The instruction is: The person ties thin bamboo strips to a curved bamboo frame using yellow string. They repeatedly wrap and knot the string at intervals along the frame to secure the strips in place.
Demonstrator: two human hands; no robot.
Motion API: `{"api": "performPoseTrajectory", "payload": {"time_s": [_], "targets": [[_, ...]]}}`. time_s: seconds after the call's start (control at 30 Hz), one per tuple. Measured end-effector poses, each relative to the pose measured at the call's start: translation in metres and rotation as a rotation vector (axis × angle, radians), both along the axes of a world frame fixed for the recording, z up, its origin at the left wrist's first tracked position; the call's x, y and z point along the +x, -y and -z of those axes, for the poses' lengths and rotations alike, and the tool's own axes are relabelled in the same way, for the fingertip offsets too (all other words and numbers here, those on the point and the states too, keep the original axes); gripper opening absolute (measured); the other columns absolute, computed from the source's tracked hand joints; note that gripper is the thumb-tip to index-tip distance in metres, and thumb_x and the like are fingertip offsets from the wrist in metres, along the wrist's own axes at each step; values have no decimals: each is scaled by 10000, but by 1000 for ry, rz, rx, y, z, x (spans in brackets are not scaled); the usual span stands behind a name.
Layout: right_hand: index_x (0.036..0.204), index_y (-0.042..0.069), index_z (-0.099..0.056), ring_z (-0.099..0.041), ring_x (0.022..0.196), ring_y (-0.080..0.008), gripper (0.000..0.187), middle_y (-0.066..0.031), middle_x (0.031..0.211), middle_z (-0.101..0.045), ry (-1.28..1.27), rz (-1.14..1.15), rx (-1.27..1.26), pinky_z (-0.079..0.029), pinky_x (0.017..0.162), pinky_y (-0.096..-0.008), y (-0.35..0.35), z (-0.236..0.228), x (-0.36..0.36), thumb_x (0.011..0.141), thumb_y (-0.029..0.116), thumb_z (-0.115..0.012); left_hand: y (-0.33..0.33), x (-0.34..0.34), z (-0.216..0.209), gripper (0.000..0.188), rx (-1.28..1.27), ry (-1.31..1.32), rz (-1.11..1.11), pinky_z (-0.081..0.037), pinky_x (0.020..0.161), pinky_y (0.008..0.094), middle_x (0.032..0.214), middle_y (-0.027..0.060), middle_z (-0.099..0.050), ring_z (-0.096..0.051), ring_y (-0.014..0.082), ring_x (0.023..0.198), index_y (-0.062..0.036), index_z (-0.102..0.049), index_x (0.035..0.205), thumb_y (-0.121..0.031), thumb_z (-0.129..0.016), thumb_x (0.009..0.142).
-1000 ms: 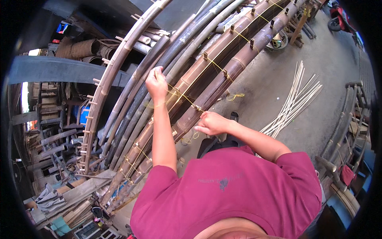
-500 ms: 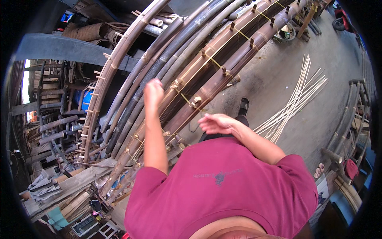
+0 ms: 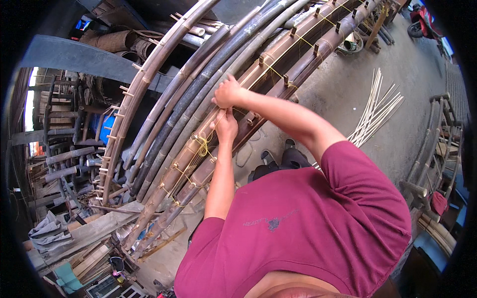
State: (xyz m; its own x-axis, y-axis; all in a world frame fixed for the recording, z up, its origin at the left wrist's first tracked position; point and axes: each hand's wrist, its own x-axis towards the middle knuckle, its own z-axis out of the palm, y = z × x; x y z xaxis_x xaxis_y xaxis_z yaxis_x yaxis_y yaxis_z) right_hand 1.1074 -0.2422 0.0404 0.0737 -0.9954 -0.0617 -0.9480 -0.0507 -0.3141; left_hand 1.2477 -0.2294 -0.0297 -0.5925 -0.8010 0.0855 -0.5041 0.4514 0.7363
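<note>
Two long brown bamboo poles run side by side, a far pole [image 3: 185, 158] and a near pole [image 3: 202, 174], with short dark pegs standing along them and yellow cord [image 3: 203, 145] strung across between them. Over the far pole my two hands meet. My right hand [image 3: 229, 93] is closed in a fist and sits just beyond my left hand [image 3: 226, 125], which is also closed, fingers curled. Whatever lies inside the fingers is too small or hidden to name. A loose loop of the cord hangs on the far pole close to my left wrist.
Several dark and grey bamboo poles [image 3: 198, 74] lie behind, beside a curved pole with light pegs [image 3: 144, 74]. Thin pale strips [image 3: 375, 111] are spread on the concrete floor to the right. Wooden scraps and planks [image 3: 94, 258] crowd the lower left.
My right hand has swung left and away from me to the far pole, its open fingers now closed. My left hand has shifted right and nearer, so the hands now meet.
</note>
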Motion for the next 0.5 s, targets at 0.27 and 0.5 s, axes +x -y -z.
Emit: {"api": "performPoseTrajectory", "payload": {"time_s": [0.27,0.5], "targets": [[592,10,-529,-585,610,-376,440,-191,561,-541,590,-233,-77,-492,663,-462,-168,28,28,925,293,-580,-11,4,-14,291,-155,144,-153,-381,875,477,920,126,-688,-648,298,909,-86,-673,991,-286,-462,1008],[589,57,-565,-603,624,-328,359,-154,580,-572,486,-183,-270,-472,868,-420,-186,79,49,900,235,-579,49,-46,-87,278,7,-349,-65,-467,574,262,672,37,-616,-578,99,575,4,-662,936,-203,-497,1020]]}}
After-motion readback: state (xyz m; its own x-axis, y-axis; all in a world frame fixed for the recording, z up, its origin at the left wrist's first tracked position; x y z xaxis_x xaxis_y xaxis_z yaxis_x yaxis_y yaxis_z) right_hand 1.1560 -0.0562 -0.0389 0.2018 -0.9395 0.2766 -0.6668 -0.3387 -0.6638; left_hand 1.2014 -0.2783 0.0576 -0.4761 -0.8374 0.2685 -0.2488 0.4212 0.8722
